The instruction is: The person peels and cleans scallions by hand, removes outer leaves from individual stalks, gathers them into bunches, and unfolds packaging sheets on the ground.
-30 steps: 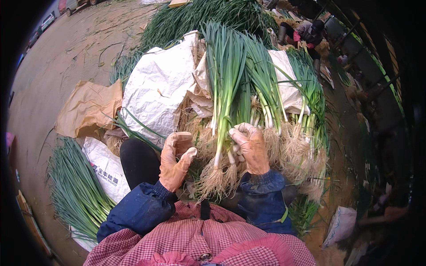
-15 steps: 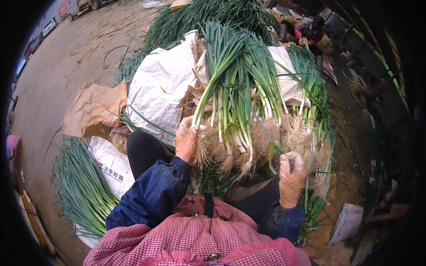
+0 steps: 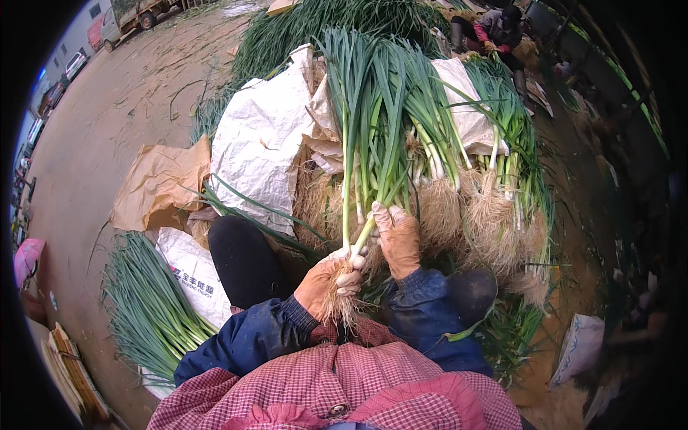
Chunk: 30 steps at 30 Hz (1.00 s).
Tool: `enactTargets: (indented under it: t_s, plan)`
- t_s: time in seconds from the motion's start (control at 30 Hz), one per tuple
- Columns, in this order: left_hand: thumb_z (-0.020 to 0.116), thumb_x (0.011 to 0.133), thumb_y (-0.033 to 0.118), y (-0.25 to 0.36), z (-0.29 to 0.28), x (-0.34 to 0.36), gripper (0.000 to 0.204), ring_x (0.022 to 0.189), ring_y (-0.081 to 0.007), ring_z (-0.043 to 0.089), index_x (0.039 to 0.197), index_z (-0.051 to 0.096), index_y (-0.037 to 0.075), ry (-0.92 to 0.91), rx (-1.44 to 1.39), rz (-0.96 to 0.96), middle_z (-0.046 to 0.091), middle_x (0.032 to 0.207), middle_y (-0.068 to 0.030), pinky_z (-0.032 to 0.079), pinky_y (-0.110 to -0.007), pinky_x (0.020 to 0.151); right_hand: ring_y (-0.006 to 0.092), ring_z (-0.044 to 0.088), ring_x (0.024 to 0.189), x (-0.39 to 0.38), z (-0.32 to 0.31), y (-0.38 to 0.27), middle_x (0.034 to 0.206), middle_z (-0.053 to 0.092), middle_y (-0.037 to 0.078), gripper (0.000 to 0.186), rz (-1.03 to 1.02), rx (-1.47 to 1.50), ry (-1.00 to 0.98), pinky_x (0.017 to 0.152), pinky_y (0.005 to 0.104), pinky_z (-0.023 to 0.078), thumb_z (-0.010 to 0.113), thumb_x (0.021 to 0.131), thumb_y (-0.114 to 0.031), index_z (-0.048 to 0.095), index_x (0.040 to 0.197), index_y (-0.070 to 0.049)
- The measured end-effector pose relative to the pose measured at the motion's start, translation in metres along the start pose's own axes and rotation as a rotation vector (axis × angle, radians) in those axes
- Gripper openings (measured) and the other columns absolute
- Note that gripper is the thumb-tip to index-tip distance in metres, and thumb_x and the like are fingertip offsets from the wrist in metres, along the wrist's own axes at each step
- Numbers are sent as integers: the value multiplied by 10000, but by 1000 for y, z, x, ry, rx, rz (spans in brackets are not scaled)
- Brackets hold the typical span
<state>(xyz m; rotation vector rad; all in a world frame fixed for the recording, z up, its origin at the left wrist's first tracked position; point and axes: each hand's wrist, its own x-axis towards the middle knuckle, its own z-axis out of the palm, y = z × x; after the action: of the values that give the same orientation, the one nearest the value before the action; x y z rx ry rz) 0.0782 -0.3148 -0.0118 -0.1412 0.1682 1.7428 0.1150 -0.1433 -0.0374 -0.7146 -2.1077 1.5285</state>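
Observation:
My left hand (image 3: 321,288), seemingly gloved, is closed around the white root ends of a few green onions (image 3: 363,235) just above my lap. Their hairy roots (image 3: 340,295) hang below its fingers, and their green leaves stretch away over the pile. Slightly farther off and to the right, my right hand (image 3: 399,244) is closed at the stalks, thumb and fingers bent against them. What lies inside its fingers is partly hidden. More green onions (image 3: 437,150) lie beyond both hands, roots toward me.
A white sack (image 3: 258,136) and brown paper (image 3: 163,179) lie left of the pile. A bundle of green onions (image 3: 147,301) rests on another printed sack (image 3: 197,276) at my left. Another person (image 3: 499,32) sits at the far right. Vehicles (image 3: 136,18) stand far left.
My left hand has drawn the green onions down toward my lap. My right hand has moved left to their stalks; the loose leaf strip it had is out of its fingers.

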Motion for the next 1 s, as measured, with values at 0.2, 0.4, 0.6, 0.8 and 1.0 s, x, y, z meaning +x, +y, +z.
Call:
enactTargets:
  t_s: [0.2, 0.4, 0.6, 0.8, 1.0]
  plan:
    - [492, 924, 108, 17, -14, 9, 331, 603, -87, 471, 1215, 443, -44, -17, 99, 209, 565, 941, -93, 422, -193, 501, 74, 545, 570, -71, -20, -33, 758, 643, 45, 247, 39, 380, 279, 508, 197, 436, 564, 912, -220, 625, 930, 19]
    - [582, 829, 43, 33, 20, -4, 362, 662, -134, 528, 1173, 473, 41, -110, 426, 285, 563, 879, -80, 465, -250, 583, 233, 615, 661, -20, -31, -9, 780, 642, 138, 276, -127, -141, 29, 611, 335, 476, 562, 877, -235, 601, 980, 18]
    - [658, 768, -56, 11, -29, 0, 330, 745, -150, 622, 1067, 521, -37, 321, 542, 512, 610, 825, -61, 527, -255, 722, 162, 596, 758, 4, 13, -6, 846, 632, 84, 321, -38, -233, -340, 676, 282, 468, 572, 885, -242, 590, 992, 61]
    - [693, 776, 74, -9, -27, 5, 311, 659, -167, 608, 1010, 519, -33, 231, 443, 480, 630, 856, -120, 505, -249, 570, 196, 572, 550, -5, 29, -17, 643, 604, 98, 257, -151, -199, -154, 505, 308, 446, 566, 888, -252, 637, 848, -8]
    - [606, 840, 98, 19, -8, -16, 326, 594, -129, 572, 1089, 502, -86, 232, 268, 417, 599, 819, -115, 493, -200, 496, 143, 596, 628, -52, -11, -40, 754, 627, 99, 273, 148, 869, 127, 582, 269, 537, 527, 923, -213, 626, 929, 41]
